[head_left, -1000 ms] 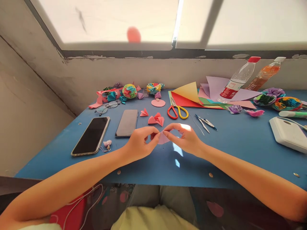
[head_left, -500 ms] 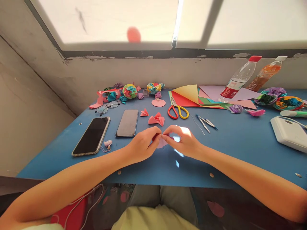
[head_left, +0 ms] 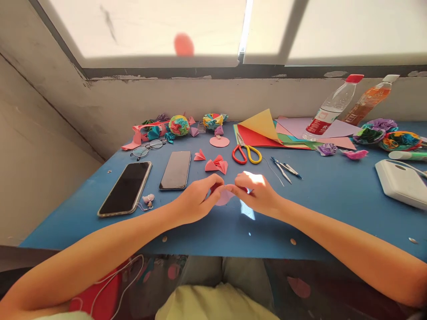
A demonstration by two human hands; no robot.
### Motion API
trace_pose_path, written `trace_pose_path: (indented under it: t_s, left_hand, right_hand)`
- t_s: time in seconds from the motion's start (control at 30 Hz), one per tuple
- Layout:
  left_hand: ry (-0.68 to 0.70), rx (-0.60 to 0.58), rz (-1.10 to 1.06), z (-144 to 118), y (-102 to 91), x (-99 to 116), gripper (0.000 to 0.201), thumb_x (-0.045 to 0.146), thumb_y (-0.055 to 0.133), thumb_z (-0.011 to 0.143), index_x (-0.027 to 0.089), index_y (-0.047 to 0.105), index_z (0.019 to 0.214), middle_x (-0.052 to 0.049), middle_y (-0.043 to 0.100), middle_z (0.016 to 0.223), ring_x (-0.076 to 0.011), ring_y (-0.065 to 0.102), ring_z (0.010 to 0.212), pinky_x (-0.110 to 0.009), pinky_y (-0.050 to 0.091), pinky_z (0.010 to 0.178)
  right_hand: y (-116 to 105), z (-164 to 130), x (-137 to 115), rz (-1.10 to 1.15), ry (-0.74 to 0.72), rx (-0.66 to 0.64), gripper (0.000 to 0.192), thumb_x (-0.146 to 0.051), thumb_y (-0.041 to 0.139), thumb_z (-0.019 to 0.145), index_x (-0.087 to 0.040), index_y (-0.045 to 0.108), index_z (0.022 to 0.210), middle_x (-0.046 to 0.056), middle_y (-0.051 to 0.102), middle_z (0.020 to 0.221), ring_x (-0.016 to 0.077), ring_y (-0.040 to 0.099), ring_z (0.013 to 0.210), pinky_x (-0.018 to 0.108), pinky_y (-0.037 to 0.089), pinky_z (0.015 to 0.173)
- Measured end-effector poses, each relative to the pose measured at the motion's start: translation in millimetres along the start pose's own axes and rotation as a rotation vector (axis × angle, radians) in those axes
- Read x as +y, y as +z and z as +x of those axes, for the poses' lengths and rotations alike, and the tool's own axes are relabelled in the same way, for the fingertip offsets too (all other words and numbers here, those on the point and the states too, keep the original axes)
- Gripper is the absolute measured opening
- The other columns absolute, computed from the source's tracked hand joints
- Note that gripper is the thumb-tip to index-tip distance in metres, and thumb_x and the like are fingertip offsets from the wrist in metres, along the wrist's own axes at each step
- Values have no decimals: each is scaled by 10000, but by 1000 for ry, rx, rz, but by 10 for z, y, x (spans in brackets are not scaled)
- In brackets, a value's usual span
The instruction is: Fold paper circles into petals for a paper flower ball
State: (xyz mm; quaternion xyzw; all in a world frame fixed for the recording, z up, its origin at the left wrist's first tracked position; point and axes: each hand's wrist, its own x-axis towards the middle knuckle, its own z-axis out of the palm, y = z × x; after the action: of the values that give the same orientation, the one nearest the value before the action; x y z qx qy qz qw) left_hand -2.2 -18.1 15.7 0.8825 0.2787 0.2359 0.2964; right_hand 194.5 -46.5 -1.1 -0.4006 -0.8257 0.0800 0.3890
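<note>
Near the front middle of the blue table, my left hand (head_left: 202, 198) and my right hand (head_left: 255, 192) meet over a small pink paper piece (head_left: 224, 198). Both hands are closed, thumbs and fingers pinching the paper; its upper part is hidden behind them. Just beyond my hands lie folded red-pink paper pieces (head_left: 216, 164), with a smaller folded one (head_left: 199, 155) to their left. Farther back is a flat pink paper disc (head_left: 219, 141). Scissors (head_left: 246, 153) with one red and one yellow handle rest behind my right hand.
Two phones (head_left: 126, 189) (head_left: 175, 170) lie left of my hands, with glasses (head_left: 147, 149) behind. Coloured paper sheets (head_left: 260, 138), pens (head_left: 286, 169) and two bottles (head_left: 325, 115) stand or lie toward the back right. A white power bank (head_left: 402, 183) is at far right. Crumpled paper balls (head_left: 179, 126) line the wall.
The fingers of my right hand have curled inward, and its thumb now stretches along the paper toward my left hand. My left hand keeps its pinch. The view has shifted slightly.
</note>
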Motion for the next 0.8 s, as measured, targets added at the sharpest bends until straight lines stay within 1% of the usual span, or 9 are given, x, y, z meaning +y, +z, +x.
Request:
trace_pose_path:
  t_s: [0.07,0.13,0.3,0.4,0.5,0.57,0.7,0.73,0.8]
  left_hand:
    - [-21,-61,-30,6,-8,-12,229,290,330,914,186,451,749,54,441,613,-75,412,541,-194,309,521]
    - [-47,-85,-60,12,-9,-24,252,294,336,911,183,449,715,55,435,583,-79,442,546,-195,318,522]
    - [-117,-103,-185,23,4,-30,162,323,411,885,195,509,871,47,509,658,-84,487,575,-197,369,553]
    - [-157,-100,-270,33,10,-32,167,346,456,864,192,518,851,44,495,656,-85,473,574,-197,370,537]
    - [-184,-108,-349,43,15,-42,199,365,448,868,181,518,832,44,475,604,-88,465,550,-199,359,510]
    - [-192,-106,-391,49,16,-51,217,370,433,876,174,518,840,39,479,598,-89,465,540,-205,360,508]
    - [-182,-71,-436,53,9,-64,219,367,440,875,164,512,836,24,492,649,-86,471,553,-218,371,534]
    - [-179,-65,-443,53,7,-64,216,364,445,873,162,510,832,21,497,662,-87,473,557,-220,374,539]
    - [-177,-61,-453,55,3,-56,211,358,451,870,159,508,830,14,506,686,-87,477,563,-223,377,542]
  right_hand:
    - [-8,0,17,20,-23,10,381,-277,457,887,-148,270,582,-33,258,547,77,227,554,213,228,505]
    - [-14,0,24,37,-20,19,354,-275,459,888,-150,300,598,-33,275,563,75,238,559,208,239,508]
    - [-5,2,6,5,-2,100,252,-246,454,887,-156,390,661,-36,345,590,65,273,555,196,263,504]
    - [4,8,-17,22,35,133,235,-240,465,880,-156,412,666,-40,395,592,55,307,546,187,284,510]
    - [2,13,-42,58,80,137,250,-267,477,872,-153,427,656,-40,408,583,52,319,539,189,284,503]
    - [-2,14,-57,139,156,85,235,-312,493,861,-154,461,689,-34,422,598,57,334,546,191,292,497]
    - [12,8,-70,409,365,-124,254,-405,535,825,-152,552,837,-5,480,681,80,397,597,203,340,517]
    - [19,7,-71,469,396,-154,266,-410,533,824,-150,566,866,5,495,703,87,416,611,208,352,525]
    - [29,7,-77,555,429,-173,278,-404,522,832,-147,584,918,18,517,731,99,448,637,217,373,543]
